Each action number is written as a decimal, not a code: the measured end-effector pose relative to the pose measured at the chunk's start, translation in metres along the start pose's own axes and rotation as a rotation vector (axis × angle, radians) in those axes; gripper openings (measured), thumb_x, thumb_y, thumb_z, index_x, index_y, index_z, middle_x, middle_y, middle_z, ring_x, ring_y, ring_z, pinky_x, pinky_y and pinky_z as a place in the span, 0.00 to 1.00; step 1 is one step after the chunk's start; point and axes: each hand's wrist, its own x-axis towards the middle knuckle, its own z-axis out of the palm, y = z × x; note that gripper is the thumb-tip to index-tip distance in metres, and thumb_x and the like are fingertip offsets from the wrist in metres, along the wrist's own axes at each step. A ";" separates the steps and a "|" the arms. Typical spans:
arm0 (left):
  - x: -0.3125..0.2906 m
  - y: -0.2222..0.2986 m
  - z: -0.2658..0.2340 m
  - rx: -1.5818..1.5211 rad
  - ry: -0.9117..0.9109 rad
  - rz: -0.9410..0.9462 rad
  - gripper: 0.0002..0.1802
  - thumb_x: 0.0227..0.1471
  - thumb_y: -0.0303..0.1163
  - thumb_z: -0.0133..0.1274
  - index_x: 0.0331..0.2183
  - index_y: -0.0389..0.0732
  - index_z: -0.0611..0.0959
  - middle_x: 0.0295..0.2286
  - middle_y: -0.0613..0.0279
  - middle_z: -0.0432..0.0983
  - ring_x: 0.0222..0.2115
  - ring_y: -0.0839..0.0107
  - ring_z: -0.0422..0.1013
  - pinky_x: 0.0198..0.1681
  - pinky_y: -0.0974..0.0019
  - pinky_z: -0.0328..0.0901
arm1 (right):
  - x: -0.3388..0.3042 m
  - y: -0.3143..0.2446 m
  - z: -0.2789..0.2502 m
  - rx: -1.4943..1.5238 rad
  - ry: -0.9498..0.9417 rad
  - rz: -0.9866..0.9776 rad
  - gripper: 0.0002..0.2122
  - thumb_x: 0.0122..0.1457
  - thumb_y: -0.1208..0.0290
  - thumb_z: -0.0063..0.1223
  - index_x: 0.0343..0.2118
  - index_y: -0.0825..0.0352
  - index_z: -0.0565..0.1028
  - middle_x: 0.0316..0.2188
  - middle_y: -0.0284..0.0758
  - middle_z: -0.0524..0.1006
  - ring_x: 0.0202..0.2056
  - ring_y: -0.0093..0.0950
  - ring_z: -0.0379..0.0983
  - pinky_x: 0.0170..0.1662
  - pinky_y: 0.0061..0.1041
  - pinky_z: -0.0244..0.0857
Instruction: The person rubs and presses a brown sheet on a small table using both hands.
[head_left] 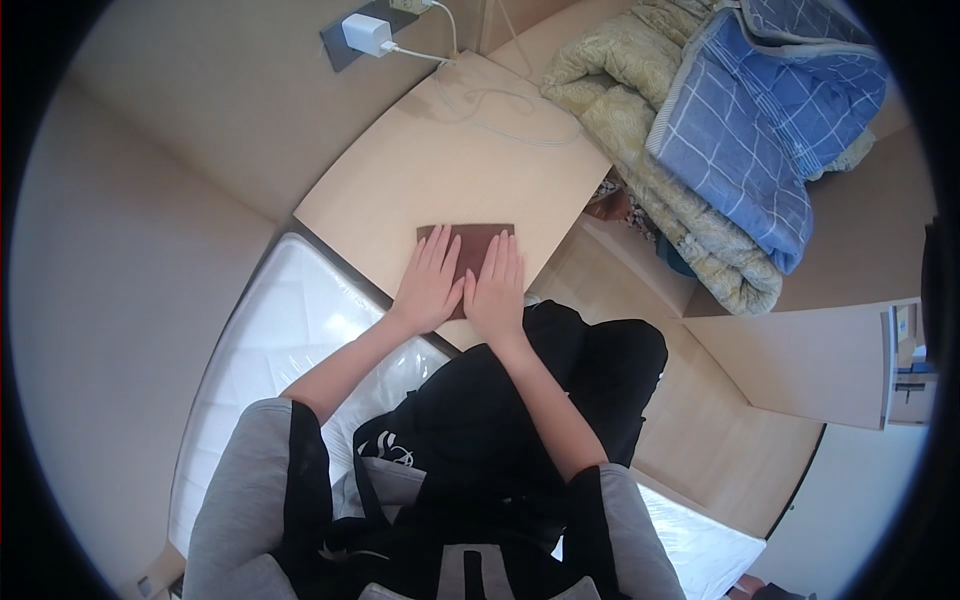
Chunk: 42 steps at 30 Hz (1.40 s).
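The left hand [428, 283] and right hand [495, 295] are resting flat, fingers extended, gripping nothing, equally near atop opposite sides of the brown sheet [471, 248], which is lying mid-frame on the desk [420, 160], its long axis unclear.

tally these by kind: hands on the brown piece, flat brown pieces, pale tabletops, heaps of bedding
Hands (left hand, right hand): 2
Flat brown piece: 1
Pale tabletop: 1
Heap of bedding: 1
Total: 5
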 end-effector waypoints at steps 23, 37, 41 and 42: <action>0.097 -0.055 0.015 0.077 0.063 0.016 0.36 0.55 0.44 0.38 0.58 0.28 0.55 0.60 0.45 0.48 0.62 0.56 0.42 0.65 0.55 0.38 | 0.094 0.031 0.035 -0.100 0.099 -0.009 0.30 0.59 0.60 0.40 0.57 0.81 0.55 0.59 0.52 0.56 0.63 0.42 0.48 0.64 0.38 0.42; 0.050 -0.027 0.012 0.016 0.015 -0.001 0.36 0.56 0.41 0.39 0.58 0.26 0.54 0.60 0.41 0.45 0.62 0.51 0.41 0.64 0.51 0.37 | 0.047 0.018 0.014 0.008 0.057 -0.003 0.29 0.60 0.63 0.39 0.57 0.82 0.54 0.59 0.55 0.54 0.62 0.47 0.48 0.63 0.42 0.42; 0.006 -0.004 0.005 -0.026 0.032 -0.002 0.37 0.55 0.41 0.41 0.57 0.24 0.55 0.59 0.38 0.46 0.62 0.50 0.42 0.64 0.50 0.38 | 0.006 0.006 -0.001 0.039 -0.019 -0.003 0.30 0.60 0.62 0.40 0.58 0.81 0.54 0.60 0.54 0.54 0.63 0.45 0.47 0.64 0.42 0.41; -0.004 0.001 0.004 -0.027 0.033 -0.003 0.37 0.55 0.41 0.41 0.57 0.24 0.55 0.59 0.38 0.46 0.62 0.50 0.42 0.64 0.50 0.38 | -0.002 0.003 -0.004 0.038 -0.020 -0.004 0.30 0.60 0.62 0.40 0.58 0.81 0.54 0.60 0.54 0.54 0.63 0.45 0.47 0.64 0.42 0.41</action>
